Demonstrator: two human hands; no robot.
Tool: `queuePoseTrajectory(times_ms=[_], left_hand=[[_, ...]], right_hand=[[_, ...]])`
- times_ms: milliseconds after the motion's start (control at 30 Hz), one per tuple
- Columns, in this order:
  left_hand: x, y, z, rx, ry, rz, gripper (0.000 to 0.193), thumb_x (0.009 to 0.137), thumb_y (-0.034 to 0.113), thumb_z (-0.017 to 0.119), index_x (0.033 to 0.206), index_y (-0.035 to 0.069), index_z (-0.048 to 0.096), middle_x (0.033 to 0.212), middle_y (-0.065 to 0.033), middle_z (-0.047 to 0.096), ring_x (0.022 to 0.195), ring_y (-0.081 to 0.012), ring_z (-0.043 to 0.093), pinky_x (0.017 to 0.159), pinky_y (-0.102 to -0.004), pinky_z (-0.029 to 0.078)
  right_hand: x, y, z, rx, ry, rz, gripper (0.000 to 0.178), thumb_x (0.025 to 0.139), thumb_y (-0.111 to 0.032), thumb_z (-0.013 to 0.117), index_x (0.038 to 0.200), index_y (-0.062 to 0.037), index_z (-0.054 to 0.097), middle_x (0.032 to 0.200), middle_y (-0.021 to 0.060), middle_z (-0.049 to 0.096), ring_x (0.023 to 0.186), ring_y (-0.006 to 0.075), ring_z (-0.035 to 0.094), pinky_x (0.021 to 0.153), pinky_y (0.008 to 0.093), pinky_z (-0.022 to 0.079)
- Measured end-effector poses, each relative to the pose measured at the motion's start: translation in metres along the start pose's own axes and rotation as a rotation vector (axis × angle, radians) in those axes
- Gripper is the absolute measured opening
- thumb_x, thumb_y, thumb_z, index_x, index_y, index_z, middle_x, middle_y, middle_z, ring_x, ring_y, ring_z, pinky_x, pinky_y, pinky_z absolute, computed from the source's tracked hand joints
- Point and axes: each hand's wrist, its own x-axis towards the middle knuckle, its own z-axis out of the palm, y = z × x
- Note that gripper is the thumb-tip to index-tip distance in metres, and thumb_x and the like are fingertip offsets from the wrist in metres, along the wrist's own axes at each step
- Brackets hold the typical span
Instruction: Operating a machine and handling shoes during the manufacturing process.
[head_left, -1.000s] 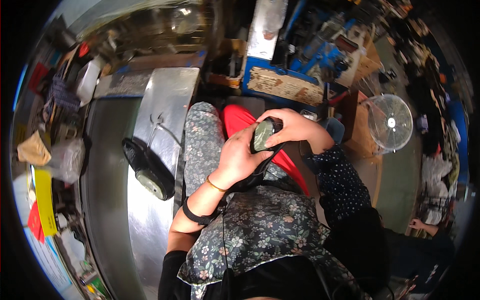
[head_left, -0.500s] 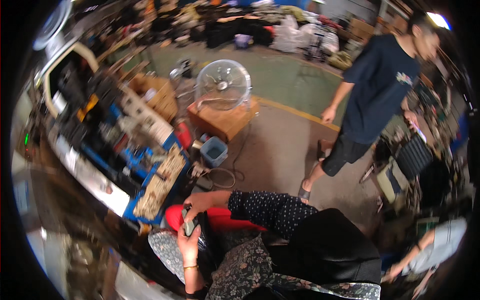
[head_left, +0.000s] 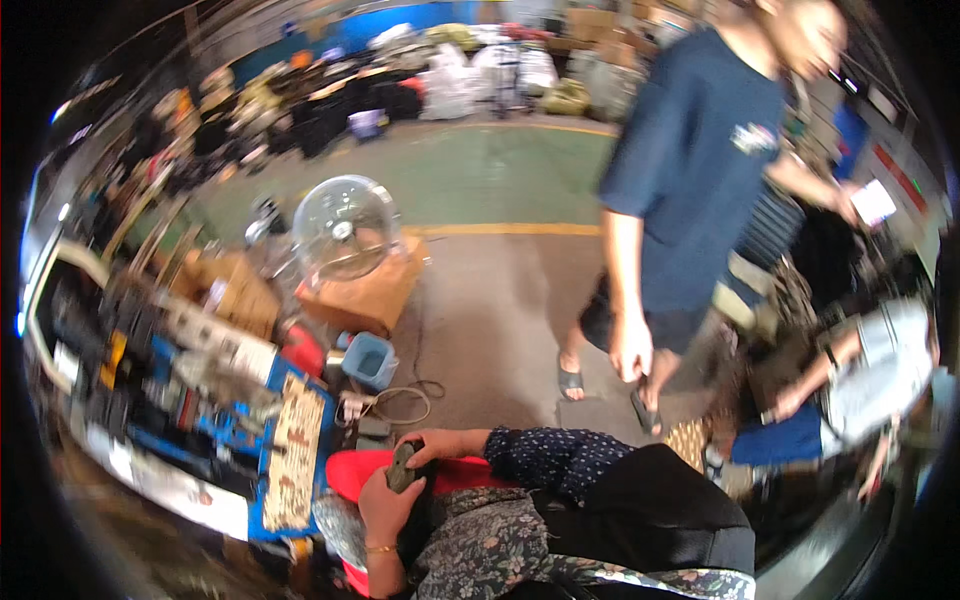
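A small, flat, grey-green piece (head_left: 402,470) with what looks like a hole near its upper end is between my two hands. My left hand (head_left: 384,508), with a gold-coloured bracelet at the wrist, grips it from below. My right hand (head_left: 434,446) comes in from the right in a dotted dark sleeve, its fingers closed around the upper part. Just behind the hands lies something bright red (head_left: 352,472), partly covered by them. A dark shape under the piece is too blurred to tell.
To the left stands a blue machine with a worn, pale board (head_left: 292,455). Beyond it are a light-blue bucket (head_left: 369,362), a looped cable and a fan (head_left: 345,228) on a cardboard box (head_left: 372,292). A person (head_left: 690,190) walks close on the right; another person (head_left: 870,385) bends at far right.
The whole view has swung to the right. The person in the dark shirt is nearer and larger. Both hands still hold the piece, which now shows its holed face.
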Motion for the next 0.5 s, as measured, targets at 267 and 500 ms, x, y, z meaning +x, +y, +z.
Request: queuePoseTrajectory(times_ms=[267, 500], left_hand=[[-0.069, -0.036, -0.018, -0.332, -0.036, -0.014, 0.05, 0.077, 0.042, 0.082, 0.111, 0.009, 0.066, 0.105, -0.0135, 0.07, 0.099, -0.0311, 0.068, 0.085, -0.0401, 0.052], [-0.157, -0.021, -0.01, -0.179, 0.311, -0.207, 0.066, 0.085, 0.046, 0.072, 0.129, -0.001, 0.056, 0.116, -0.0231, 0.064, 0.11, -0.0392, 0.062, 0.094, -0.0451, 0.049]], right_hand=[[0.033, -0.08, 0.053, -0.473, -0.658, 0.328, 0.058, 0.076, -0.025, 0.085, 0.125, -0.0023, 0.063, 0.115, 0.0024, 0.068, 0.103, 0.0119, 0.061, 0.093, 0.0324, 0.05], [0.062, -0.049, 0.075, -0.237, -0.766, 0.504, 0.059, 0.07, -0.013, 0.079, 0.124, 0.004, 0.061, 0.111, 0.0062, 0.07, 0.099, 0.0151, 0.065, 0.091, 0.0306, 0.051]])
